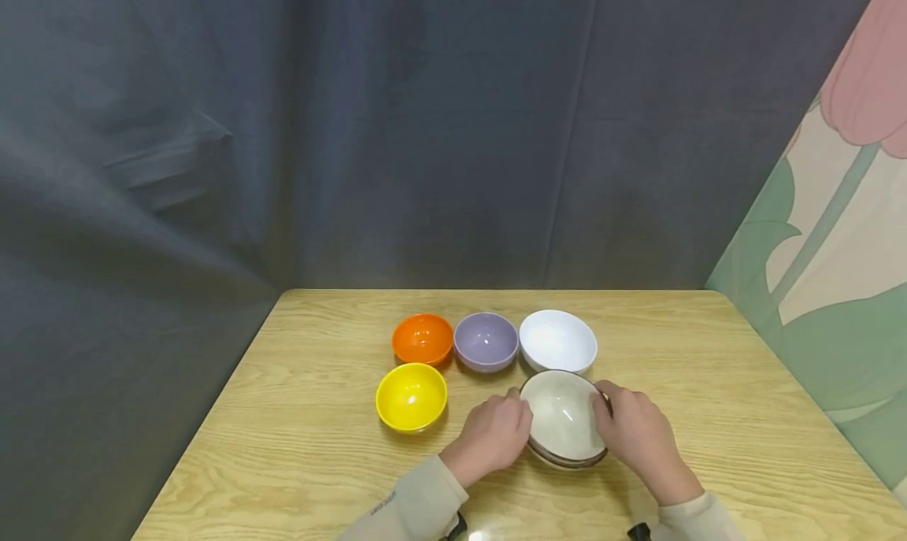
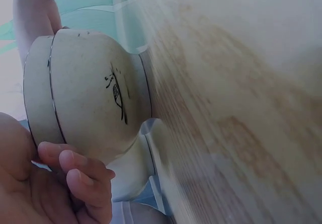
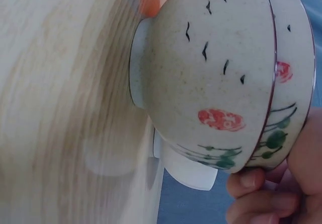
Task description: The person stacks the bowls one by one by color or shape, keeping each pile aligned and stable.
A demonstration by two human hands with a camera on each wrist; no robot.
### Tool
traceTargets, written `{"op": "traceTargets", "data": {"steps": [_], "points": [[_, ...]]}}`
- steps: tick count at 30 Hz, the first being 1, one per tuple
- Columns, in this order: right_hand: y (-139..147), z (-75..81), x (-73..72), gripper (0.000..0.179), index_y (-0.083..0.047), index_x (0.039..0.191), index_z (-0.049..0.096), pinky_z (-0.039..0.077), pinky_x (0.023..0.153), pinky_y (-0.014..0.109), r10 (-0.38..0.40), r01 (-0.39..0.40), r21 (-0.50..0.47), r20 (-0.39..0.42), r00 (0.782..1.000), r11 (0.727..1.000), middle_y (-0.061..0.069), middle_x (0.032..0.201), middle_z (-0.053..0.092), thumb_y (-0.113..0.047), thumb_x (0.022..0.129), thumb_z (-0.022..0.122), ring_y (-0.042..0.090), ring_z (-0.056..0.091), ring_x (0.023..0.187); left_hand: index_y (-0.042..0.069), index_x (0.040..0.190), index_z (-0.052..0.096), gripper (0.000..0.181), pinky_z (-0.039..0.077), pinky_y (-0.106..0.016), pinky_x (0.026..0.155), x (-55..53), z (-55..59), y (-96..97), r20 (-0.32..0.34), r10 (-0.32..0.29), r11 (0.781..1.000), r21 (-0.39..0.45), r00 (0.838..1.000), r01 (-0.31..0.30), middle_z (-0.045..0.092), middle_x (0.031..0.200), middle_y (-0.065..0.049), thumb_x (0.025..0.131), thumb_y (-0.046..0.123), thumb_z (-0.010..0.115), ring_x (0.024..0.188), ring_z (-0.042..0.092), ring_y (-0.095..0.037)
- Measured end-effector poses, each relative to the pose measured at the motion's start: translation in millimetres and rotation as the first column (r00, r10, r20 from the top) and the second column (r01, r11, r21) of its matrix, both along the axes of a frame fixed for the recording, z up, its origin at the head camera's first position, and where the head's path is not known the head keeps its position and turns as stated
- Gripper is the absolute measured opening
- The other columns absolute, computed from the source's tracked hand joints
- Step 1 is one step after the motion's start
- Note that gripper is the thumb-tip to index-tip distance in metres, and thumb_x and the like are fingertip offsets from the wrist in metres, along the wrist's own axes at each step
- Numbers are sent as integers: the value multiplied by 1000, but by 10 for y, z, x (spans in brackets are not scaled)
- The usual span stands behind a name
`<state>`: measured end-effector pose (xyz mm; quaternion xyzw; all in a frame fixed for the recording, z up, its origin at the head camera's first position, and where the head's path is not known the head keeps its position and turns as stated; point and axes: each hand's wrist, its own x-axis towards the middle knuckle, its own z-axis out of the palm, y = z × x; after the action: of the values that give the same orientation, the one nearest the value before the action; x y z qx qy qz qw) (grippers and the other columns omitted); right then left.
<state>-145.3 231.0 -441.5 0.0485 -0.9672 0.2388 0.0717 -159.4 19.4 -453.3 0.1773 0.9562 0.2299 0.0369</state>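
Note:
Two cream bowls with thin dark rims are nested on the table: the upper bowl (image 1: 563, 415) shows its pale inside in the head view, and the lower bowl (image 3: 211, 83) has red, green and black painted marks. My left hand (image 1: 494, 431) grips the stack at its left rim, with fingertips (image 2: 75, 158) curled under the upper edge. On the opposite side, my right hand (image 1: 638, 431) pinches the right rim, thumb toward the inside and fingers (image 3: 251, 183) beneath the edge. The lower bowl's foot is at the wooden surface.
Right behind the stack stands a white bowl (image 1: 558, 341). A purple bowl (image 1: 486, 342) and an orange bowl (image 1: 423, 339) continue that row leftward. A yellow bowl (image 1: 412, 398) sits in front of the orange one. The wooden table (image 1: 298, 415) ends at a dark curtain (image 1: 439, 147).

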Motion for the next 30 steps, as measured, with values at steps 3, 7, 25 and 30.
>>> {"op": "traceTargets", "data": {"steps": [3,7,25,30], "points": [[18,4,-8,31,3,116,67,43,51,37,10,-10,-3,24,1000,1000,8,71,64,-19,100,53,18,53,61,-2,130,58,52,55,-43,79,-8,-6,-38,51,11,999,39,999,-13,70,107,-16,107,38,35,95,68,-28],[79,42,-47,45,6,121,65,51,58,44,18,-17,-11,78,997,1000,18,87,71,-32,105,45,27,65,73,2,141,53,59,51,-46,94,11,21,-100,104,-3,995,103,995,-8,66,127,-14,108,45,29,114,64,-29],[329,53,-550,52,8,125,59,46,57,40,24,-14,-146,65,998,989,13,77,63,-36,107,39,25,56,65,12,153,40,63,49,-44,101,188,61,-286,155,-113,978,189,981,83,62,136,-11,106,53,29,121,61,-24],[359,-68,-723,57,9,130,51,43,55,34,-5,22,-168,100,995,986,13,81,62,-41,105,44,21,54,65,10,153,38,65,47,-47,102,217,71,-316,174,-107,980,183,979,75,59,140,-13,106,53,28,124,59,-29]]}}
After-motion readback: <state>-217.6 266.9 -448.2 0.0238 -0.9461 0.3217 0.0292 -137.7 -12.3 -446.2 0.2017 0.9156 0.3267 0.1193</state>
